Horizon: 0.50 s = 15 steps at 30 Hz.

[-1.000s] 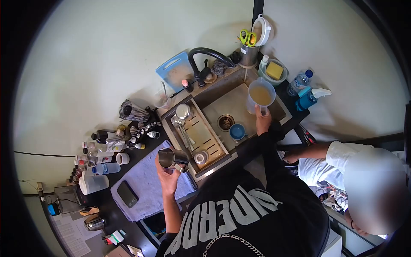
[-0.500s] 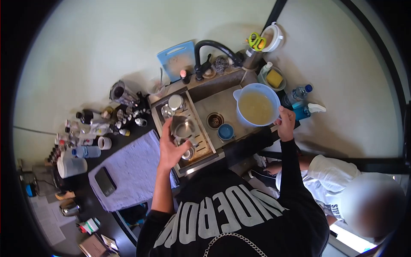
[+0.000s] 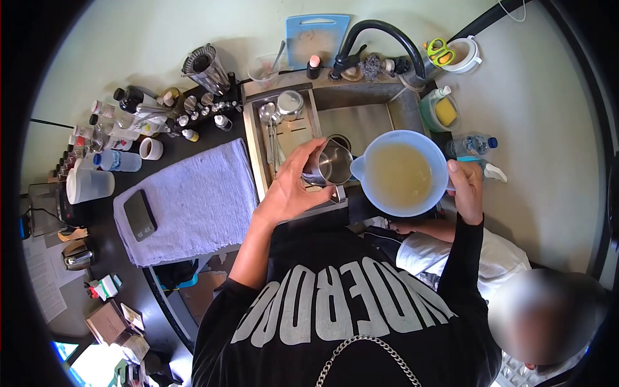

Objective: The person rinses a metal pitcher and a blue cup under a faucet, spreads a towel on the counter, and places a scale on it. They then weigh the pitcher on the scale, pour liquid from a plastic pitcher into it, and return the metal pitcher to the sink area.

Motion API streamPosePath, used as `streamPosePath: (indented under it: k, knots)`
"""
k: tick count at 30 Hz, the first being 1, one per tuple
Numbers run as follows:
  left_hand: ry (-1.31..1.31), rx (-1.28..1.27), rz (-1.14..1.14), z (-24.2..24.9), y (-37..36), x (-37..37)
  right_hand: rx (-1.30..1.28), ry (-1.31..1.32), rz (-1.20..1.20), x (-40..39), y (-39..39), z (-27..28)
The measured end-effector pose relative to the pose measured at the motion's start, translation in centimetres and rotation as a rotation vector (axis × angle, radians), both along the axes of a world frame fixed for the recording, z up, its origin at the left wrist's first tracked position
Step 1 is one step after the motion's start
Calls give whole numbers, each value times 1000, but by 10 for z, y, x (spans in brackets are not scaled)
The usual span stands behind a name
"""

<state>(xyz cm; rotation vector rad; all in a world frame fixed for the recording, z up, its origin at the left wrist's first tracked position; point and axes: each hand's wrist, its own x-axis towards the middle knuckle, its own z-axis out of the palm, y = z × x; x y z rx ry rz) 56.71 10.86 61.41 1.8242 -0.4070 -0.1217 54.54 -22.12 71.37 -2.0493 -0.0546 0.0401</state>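
My left hand point(image 3: 298, 184) is wrapped round a metal cup point(image 3: 335, 162), whose open mouth faces up. My right hand point(image 3: 465, 187) grips the light-blue jug point(image 3: 401, 174) at its right side. Cloudy yellowish liquid lies in the jug, and the jug's spout points left, close to the rim of the metal cup. Both are held in front of the sink point(image 3: 361, 119). On the rack point(image 3: 293, 129) at the sink's left side are spoons and a metal-topped jar point(image 3: 290, 103).
A black faucet point(image 3: 380, 27) arches over the sink. Left lies a purple towel point(image 3: 193, 193) with a black scale point(image 3: 140, 215); bottles point(image 3: 119, 160) stand behind. A sponge point(image 3: 445, 112) and a water bottle point(image 3: 471, 145) are at the right. Another person point(image 3: 464, 251) is at the lower right.
The metal cup and the jug have come closer together, the cup now beside the jug's spout. The view has shifted, and the blue cup in the sink no longer shows.
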Motion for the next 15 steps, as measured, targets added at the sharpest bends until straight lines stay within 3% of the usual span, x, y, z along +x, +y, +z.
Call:
streamPosePath:
  k: [4,15]
  knots:
    - [-3,-29,-17,-9,1,-3,-174,-4,83,10,6,10]
    - [-32,-56,14,-19,5,-3,-249,14,96,23,6,23]
